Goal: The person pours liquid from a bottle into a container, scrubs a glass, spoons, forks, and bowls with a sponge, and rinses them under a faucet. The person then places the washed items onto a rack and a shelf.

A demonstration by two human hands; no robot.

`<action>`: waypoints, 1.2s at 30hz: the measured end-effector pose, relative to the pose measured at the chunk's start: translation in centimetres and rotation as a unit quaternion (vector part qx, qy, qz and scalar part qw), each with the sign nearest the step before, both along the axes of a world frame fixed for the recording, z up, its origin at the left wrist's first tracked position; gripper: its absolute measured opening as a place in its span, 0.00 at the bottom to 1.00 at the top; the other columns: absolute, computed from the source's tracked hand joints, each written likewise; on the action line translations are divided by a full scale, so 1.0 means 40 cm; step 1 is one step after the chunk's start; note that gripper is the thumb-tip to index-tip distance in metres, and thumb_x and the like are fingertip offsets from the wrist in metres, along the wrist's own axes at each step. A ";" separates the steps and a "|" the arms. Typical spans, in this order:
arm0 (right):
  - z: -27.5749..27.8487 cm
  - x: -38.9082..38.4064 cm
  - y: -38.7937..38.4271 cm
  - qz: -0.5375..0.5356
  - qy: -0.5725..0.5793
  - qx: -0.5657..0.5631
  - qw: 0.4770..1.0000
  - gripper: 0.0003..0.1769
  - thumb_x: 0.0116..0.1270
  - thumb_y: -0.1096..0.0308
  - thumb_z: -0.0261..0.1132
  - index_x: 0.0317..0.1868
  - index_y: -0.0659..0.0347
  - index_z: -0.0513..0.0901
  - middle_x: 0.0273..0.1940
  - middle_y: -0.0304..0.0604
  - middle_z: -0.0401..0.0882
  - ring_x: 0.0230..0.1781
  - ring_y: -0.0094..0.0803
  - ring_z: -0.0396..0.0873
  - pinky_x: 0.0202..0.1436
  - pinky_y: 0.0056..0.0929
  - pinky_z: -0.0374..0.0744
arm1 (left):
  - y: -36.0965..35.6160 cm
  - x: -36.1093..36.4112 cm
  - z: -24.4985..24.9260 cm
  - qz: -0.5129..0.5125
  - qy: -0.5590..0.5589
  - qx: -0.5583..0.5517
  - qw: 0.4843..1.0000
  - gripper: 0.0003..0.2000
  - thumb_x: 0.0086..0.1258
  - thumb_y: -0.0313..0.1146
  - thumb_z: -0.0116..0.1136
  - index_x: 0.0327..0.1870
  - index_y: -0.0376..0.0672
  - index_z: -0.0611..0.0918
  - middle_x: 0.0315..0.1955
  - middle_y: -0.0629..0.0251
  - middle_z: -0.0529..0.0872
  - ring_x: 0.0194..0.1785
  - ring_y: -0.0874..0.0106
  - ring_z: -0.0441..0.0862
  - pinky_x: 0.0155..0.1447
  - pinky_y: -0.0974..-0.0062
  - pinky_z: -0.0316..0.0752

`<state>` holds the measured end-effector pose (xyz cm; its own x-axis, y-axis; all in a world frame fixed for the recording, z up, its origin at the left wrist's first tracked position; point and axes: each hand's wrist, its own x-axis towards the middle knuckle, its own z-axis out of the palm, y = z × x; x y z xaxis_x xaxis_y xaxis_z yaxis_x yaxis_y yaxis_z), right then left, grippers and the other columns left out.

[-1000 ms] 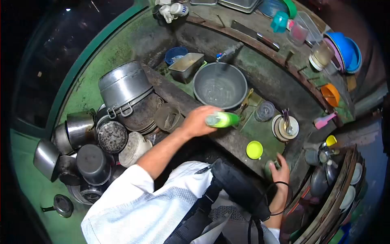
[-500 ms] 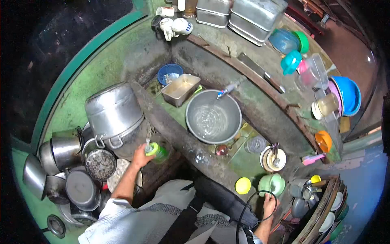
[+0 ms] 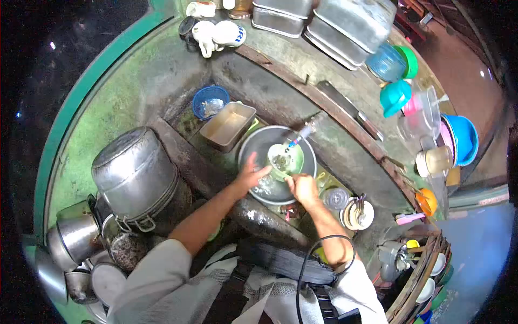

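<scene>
Under the tap (image 3: pixel 306 131), a pale green plastic bowl (image 3: pixel 296 160) is tilted toward me over the large grey basin (image 3: pixel 256 141). My right hand (image 3: pixel 303 190) grips its near edge, thumb on the rim. Splashing water shows inside the bowl. At the bowl's left side, my left hand (image 3: pixel 252 174) has its fingers spread, with the thumb tip right at the rim. Water lies in the basin below both hands.
A rectangular metal pan (image 3: pixel 229 127) and a blue basket (image 3: pixel 211 102) stand behind the basin to the left. Large aluminium pots (image 3: pixel 132 167) crowd the left side. Stacked small plates (image 3: pixel 357 213) sit at the right. A cleaver (image 3: pixel 350 110) lies on the ledge.
My right hand has brought the pale green bowl from the right to under the tap. My left hand has let go of the green bottle and moved right to the bowl.
</scene>
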<state>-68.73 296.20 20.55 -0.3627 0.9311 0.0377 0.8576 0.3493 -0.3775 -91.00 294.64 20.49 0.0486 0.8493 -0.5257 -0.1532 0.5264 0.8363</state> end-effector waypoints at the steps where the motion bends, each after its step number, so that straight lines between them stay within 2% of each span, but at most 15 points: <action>1: -0.012 -0.026 0.002 0.004 0.013 0.009 1.000 0.14 0.63 0.59 0.64 0.30 0.62 0.83 0.27 0.57 0.80 0.28 0.53 0.82 0.34 0.46 0.81 | 0.045 0.003 -0.220 -0.054 -0.066 0.106 0.991 0.43 0.61 0.46 0.66 0.74 0.57 0.52 0.64 0.53 0.67 0.62 0.54 0.71 0.57 0.54 0.72; 6: -0.009 -0.055 0.013 -0.021 0.041 -0.019 0.999 0.12 0.57 0.62 0.69 0.29 0.64 0.84 0.28 0.58 0.80 0.30 0.53 0.80 0.37 0.44 0.80 | 0.129 0.030 -0.202 0.027 -0.259 -0.119 0.958 0.35 0.56 0.31 0.63 0.64 0.65 0.60 0.51 0.63 0.73 0.48 0.64 0.76 0.44 0.64 0.76; 9: 0.130 -0.097 0.027 0.006 -0.090 0.212 0.973 0.15 0.55 0.70 0.68 0.43 0.67 0.82 0.39 0.66 0.77 0.46 0.57 0.77 0.48 0.48 0.77 | 0.149 0.058 -0.311 0.019 -0.280 -0.112 0.953 0.42 0.55 0.32 0.60 0.71 0.60 0.50 0.50 0.62 0.74 0.47 0.63 0.76 0.43 0.59 0.76; 13: 0.040 -0.115 0.101 0.036 0.144 -0.176 0.973 0.22 0.56 0.71 0.64 0.53 0.67 0.77 0.46 0.67 0.77 0.51 0.61 0.75 0.54 0.49 0.76 | 0.149 0.084 -0.207 0.034 -0.203 -0.044 0.978 0.47 0.51 0.35 0.62 0.75 0.57 0.51 0.56 0.61 0.73 0.53 0.63 0.76 0.46 0.55 0.77; 16: 0.035 -0.136 0.199 0.041 0.035 -0.291 0.955 0.28 0.57 0.68 0.60 0.59 0.68 0.73 0.54 0.64 0.75 0.58 0.57 0.72 0.62 0.44 0.71 | 0.128 0.098 -0.155 0.053 -0.131 0.031 0.990 0.43 0.50 0.31 0.62 0.73 0.54 0.59 0.57 0.60 0.74 0.54 0.64 0.76 0.48 0.62 0.76; 19: -0.127 -0.125 0.230 0.089 -0.049 -0.230 0.968 0.31 0.56 0.62 0.62 0.60 0.67 0.72 0.58 0.63 0.72 0.62 0.55 0.70 0.67 0.42 0.66 | 0.116 0.116 -0.112 0.072 -0.118 0.061 0.989 0.40 0.56 0.34 0.64 0.72 0.52 0.59 0.55 0.59 0.74 0.54 0.66 0.75 0.47 0.68 0.77; 20: -0.133 -0.159 0.221 0.101 -0.034 -0.132 0.985 0.32 0.56 0.59 0.63 0.60 0.66 0.73 0.59 0.63 0.72 0.62 0.55 0.70 0.66 0.42 0.67 | 0.111 0.115 -0.120 0.062 -0.109 0.065 0.990 0.39 0.58 0.40 0.67 0.71 0.54 0.60 0.57 0.59 0.73 0.56 0.64 0.74 0.45 0.65 0.78; 23: -0.147 -0.158 0.217 -0.130 0.201 -0.391 0.889 0.33 0.59 0.54 0.63 0.60 0.66 0.72 0.56 0.61 0.75 0.58 0.56 0.73 0.60 0.43 0.73 | 0.126 0.105 -0.118 0.081 -0.040 0.032 0.995 0.39 0.58 0.44 0.68 0.70 0.56 0.61 0.59 0.58 0.71 0.56 0.63 0.74 0.43 0.62 0.79; 26: -0.051 -0.173 0.224 -0.084 0.059 -0.298 0.949 0.30 0.60 0.55 0.62 0.58 0.66 0.73 0.56 0.60 0.75 0.54 0.54 0.76 0.55 0.43 0.77 | 0.144 0.078 -0.136 0.086 -0.090 0.017 0.992 0.39 0.58 0.48 0.68 0.70 0.57 0.61 0.61 0.59 0.69 0.57 0.61 0.74 0.45 0.59 0.80; 29: -0.247 -0.142 0.221 0.031 -0.113 -0.148 0.982 0.23 0.63 0.57 0.60 0.53 0.64 0.77 0.50 0.58 0.79 0.49 0.52 0.79 0.49 0.43 0.78 | 0.139 0.092 -0.188 0.046 -0.048 0.058 0.996 0.38 0.60 0.48 0.67 0.69 0.55 0.61 0.62 0.58 0.68 0.57 0.61 0.74 0.45 0.61 0.80; 30: -0.249 -0.143 0.202 -0.055 0.039 -0.117 0.991 0.19 0.64 0.58 0.59 0.50 0.62 0.80 0.45 0.59 0.81 0.48 0.52 0.81 0.48 0.45 0.79 | 0.135 0.103 -0.180 0.045 -0.045 0.055 0.996 0.38 0.60 0.48 0.67 0.69 0.55 0.61 0.63 0.58 0.67 0.58 0.62 0.74 0.45 0.61 0.80; 32: -0.158 -0.162 0.220 -0.086 0.029 -0.252 0.963 0.20 0.63 0.57 0.60 0.50 0.61 0.80 0.43 0.58 0.82 0.47 0.52 0.81 0.48 0.45 0.79 | 0.122 0.100 -0.148 0.042 -0.037 0.053 0.997 0.38 0.60 0.48 0.67 0.69 0.55 0.61 0.63 0.58 0.66 0.58 0.62 0.73 0.45 0.60 0.80; 34: 0.018 -0.190 0.224 -0.214 0.083 -0.509 0.830 0.22 0.60 0.55 0.63 0.51 0.61 0.79 0.44 0.60 0.81 0.45 0.53 0.81 0.49 0.44 0.79 | 0.124 0.087 -0.121 0.054 -0.110 -0.006 0.992 0.38 0.61 0.48 0.66 0.70 0.57 0.58 0.65 0.58 0.64 0.62 0.61 0.70 0.47 0.56 0.79; 35: -0.012 -0.178 0.222 -0.214 0.085 -0.508 0.830 0.22 0.60 0.55 0.63 0.51 0.61 0.79 0.44 0.60 0.81 0.45 0.53 0.81 0.49 0.44 0.79 | 0.127 0.080 -0.127 0.052 -0.109 -0.005 0.993 0.38 0.61 0.48 0.66 0.70 0.57 0.58 0.65 0.58 0.64 0.62 0.61 0.70 0.47 0.56 0.79; 36: -0.066 -0.156 0.214 -0.115 0.084 -0.356 0.924 0.27 0.60 0.53 0.63 0.52 0.65 0.76 0.45 0.63 0.79 0.46 0.55 0.80 0.48 0.43 0.79 | 0.128 0.071 -0.138 0.059 -0.119 -0.030 0.991 0.39 0.62 0.48 0.66 0.70 0.58 0.56 0.65 0.59 0.64 0.63 0.61 0.68 0.48 0.54 0.78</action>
<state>-74.96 304.75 17.90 -0.1972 0.7930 -0.5764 0.7868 -0.2228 -0.5757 -88.14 299.75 14.96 0.0799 0.8245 -0.5601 -0.4058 0.5402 0.7373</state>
